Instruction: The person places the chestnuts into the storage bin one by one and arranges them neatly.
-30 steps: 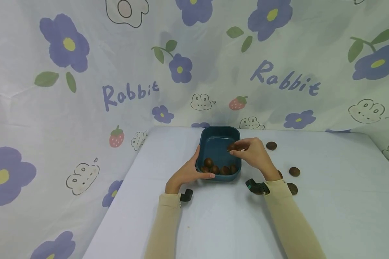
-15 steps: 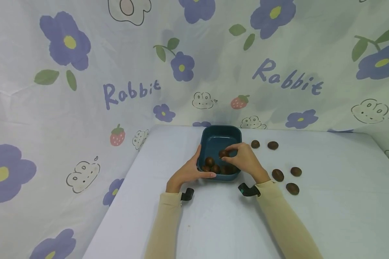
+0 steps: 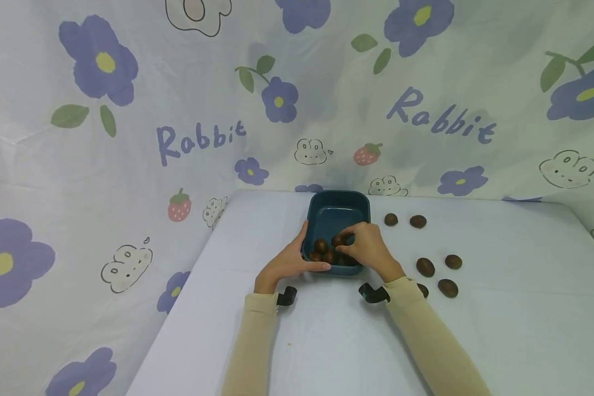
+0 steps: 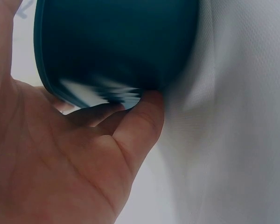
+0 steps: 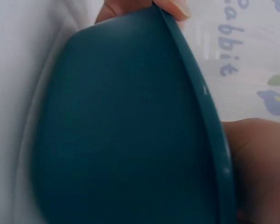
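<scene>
Dish [image 3: 329, 221]: running lengthwise toward table's far edge [image 3: 465, 205]; left hand [image 3: 288, 259] gripping it; right hand [image 3: 370, 247], nearer loose nuts [image 3: 425, 267], pinching a nut [image 3: 337, 240] inside.

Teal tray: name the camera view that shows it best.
The head view: it shows the teal tray whole in frame, inside included, though the left hand and right hand hide parts. Both wrist views show mainly outer wall and rim, close up and cut off by the frame.
</scene>
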The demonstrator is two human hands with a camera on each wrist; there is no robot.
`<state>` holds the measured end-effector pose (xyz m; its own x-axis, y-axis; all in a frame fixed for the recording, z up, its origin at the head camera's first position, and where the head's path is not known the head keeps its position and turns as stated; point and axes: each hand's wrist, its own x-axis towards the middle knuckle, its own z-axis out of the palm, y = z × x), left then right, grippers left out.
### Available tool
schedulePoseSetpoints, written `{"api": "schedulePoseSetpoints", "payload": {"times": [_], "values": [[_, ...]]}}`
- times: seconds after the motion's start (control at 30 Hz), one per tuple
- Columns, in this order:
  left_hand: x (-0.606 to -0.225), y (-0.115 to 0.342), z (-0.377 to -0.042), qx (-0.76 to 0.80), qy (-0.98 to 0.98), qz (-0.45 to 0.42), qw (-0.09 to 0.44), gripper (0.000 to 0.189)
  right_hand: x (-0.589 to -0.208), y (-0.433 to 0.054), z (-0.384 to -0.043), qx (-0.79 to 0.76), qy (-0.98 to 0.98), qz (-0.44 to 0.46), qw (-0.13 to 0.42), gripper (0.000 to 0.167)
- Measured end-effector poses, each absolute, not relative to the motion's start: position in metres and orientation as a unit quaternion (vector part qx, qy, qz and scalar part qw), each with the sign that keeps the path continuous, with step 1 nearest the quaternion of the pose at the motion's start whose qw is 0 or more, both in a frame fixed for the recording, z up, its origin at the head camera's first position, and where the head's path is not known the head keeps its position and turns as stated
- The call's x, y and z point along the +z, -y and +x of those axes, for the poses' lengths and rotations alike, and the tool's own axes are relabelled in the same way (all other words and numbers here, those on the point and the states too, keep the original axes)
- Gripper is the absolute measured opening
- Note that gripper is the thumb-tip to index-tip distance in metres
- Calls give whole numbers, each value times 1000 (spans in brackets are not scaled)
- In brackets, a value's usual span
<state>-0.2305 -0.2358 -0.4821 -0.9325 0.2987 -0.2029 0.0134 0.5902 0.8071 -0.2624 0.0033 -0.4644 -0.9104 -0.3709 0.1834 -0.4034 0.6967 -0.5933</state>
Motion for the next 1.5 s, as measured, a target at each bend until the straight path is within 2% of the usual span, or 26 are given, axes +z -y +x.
{"api": "schedulePoseSetpoints", "payload": {"times": [0.9, 1.5], "values": [[-478, 232, -234, 444, -876, 91, 167, 137, -466, 9, -258, 257, 952, 165, 26, 31], [-480, 235, -233, 444, -877, 83, 165, 137, -469, 14, -260, 256, 951, 174, 28, 27]]}}
